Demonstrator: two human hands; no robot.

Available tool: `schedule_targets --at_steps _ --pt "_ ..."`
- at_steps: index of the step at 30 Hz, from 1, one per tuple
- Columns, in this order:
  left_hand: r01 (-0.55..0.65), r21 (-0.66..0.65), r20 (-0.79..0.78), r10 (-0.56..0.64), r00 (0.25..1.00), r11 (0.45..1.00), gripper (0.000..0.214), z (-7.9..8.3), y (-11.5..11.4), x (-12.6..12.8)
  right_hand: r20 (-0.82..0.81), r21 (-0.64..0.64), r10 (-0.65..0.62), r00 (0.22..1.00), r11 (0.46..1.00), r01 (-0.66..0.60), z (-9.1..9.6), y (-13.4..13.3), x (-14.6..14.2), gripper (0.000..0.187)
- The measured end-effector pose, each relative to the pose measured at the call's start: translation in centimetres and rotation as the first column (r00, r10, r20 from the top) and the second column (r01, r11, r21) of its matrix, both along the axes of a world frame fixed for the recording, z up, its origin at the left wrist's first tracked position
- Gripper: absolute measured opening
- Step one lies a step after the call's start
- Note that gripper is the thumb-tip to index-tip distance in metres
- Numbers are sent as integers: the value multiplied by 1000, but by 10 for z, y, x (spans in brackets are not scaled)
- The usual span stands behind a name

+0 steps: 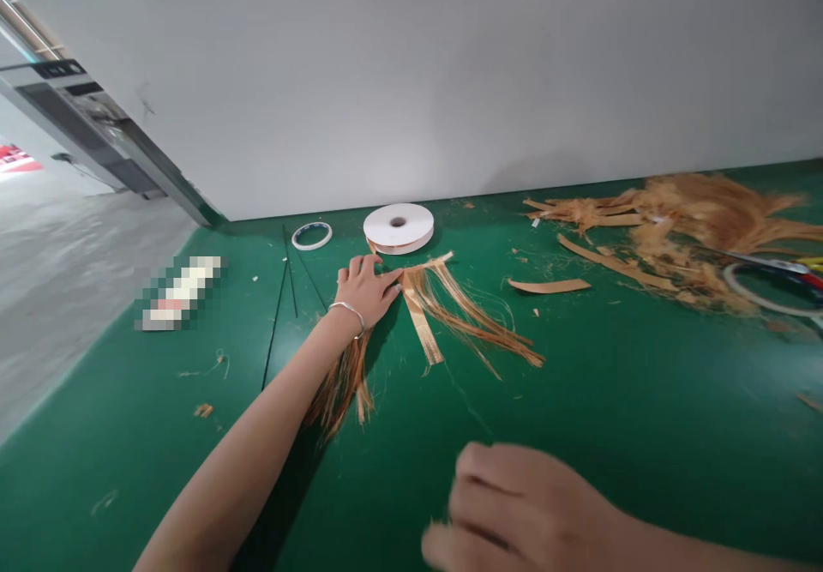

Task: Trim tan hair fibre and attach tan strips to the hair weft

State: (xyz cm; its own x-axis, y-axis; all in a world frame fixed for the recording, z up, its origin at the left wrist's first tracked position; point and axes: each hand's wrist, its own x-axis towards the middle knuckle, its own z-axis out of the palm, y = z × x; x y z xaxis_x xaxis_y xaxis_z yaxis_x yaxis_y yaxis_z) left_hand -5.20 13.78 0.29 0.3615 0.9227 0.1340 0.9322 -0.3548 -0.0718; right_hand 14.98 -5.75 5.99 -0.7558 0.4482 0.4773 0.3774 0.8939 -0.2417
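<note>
My left hand (368, 293), wearing a thin silver bangle, presses its thumb and fingertips on a tan ribbon (423, 332) lying on the green tabletop (386, 486). Long loose threads (479, 319) fan out from the ribbon's strip to the right, and more fringe (351, 383) hangs below my left wrist. Just behind the fingers stands a white ribbon spool (399, 227). In the near foreground my right hand (514, 508) is blurred, its fingers curled closed. A faint thread trails from the ribbon towards it; what its fingers hold, if anything, cannot be made out.
A roll of white tape (312, 236) and thin black sticks (276, 323) lie to the left. Cut ribbon (549, 286), a heap of tan fibres (694, 212), scissors (790, 270) and another tape roll (739, 293) are at right. A grey wall (450, 83) backs the table.
</note>
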Motion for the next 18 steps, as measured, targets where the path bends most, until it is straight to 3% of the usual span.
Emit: schedule_targets --at_steps 2,4,6,8,10,11,13,16,18 --pt "6 11 -14 -6 1000 1000 39 0 0 0 56 253 -247 967 941 225 -10 10 7 31" --pt "11 27 -26 -10 1000 1000 39 0 -2 1 194 408 -497 846 825 392 -17 27 19 42" --pt "14 41 -32 -13 999 999 40 1 -4 2 387 417 -656 647 751 512 -19 46 34 46" --pt "17 54 -29 -16 999 998 40 1 -5 2 556 342 -681 477 710 615 -18 63 47 38" --pt "19 56 -23 -17 1000 998 40 0 -6 3 644 254 -632 431 708 659 -14 75 56 21" --pt "15 52 -21 -14 1000 999 40 -1 -6 3 648 213 -605 463 727 652 -13 79 59 20" --pt "7 34 -20 -6 1000 999 39 -3 -5 2 560 121 -543 626 801 586 -9 83 62 31" --pt "1 10 -16 -1 1000 1000 40 -5 -3 2 255 -66 -377 890 912 405 -3 82 63 37" --pt "1 0 -8 -1 1000 1000 40 -6 -2 1 110 -221 -266 958 933 285 4 78 61 38"
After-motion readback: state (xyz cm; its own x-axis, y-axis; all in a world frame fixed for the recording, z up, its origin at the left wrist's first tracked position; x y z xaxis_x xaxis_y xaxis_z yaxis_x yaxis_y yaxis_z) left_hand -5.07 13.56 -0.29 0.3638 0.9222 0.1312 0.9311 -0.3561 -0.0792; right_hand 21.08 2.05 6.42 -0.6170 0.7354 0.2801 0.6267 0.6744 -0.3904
